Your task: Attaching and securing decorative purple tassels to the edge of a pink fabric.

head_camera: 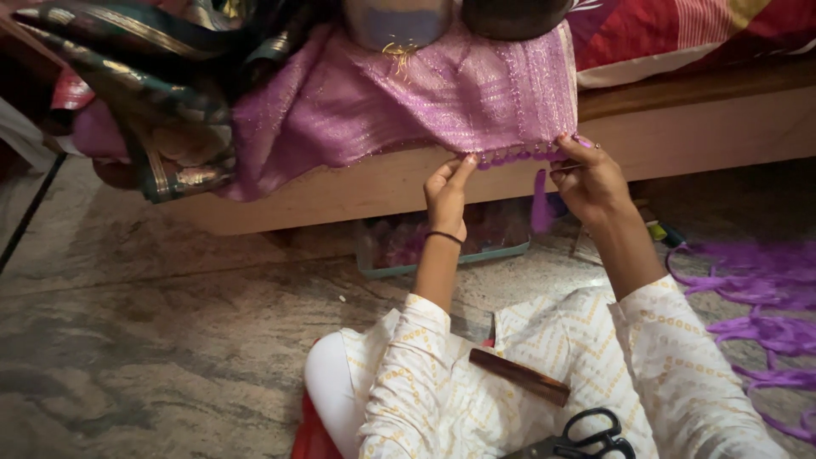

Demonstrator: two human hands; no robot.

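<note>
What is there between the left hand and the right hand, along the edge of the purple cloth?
In the head view, a row of small purple tassel balls hangs from the purple cloth hem between the left hand and right hand.

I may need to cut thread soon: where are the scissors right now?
The black-handled scissors lie in the person's lap at the bottom edge of the head view, just below the brown comb.

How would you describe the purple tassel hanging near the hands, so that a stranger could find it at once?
Start at the long wooden bed edge, where a pink-purple cloth hangs over the side. Along its lower hem runs a row of small round purple bobbles, pinched between the left hand and right hand. The tassel is the one long loose strand hanging below that row.
</note>
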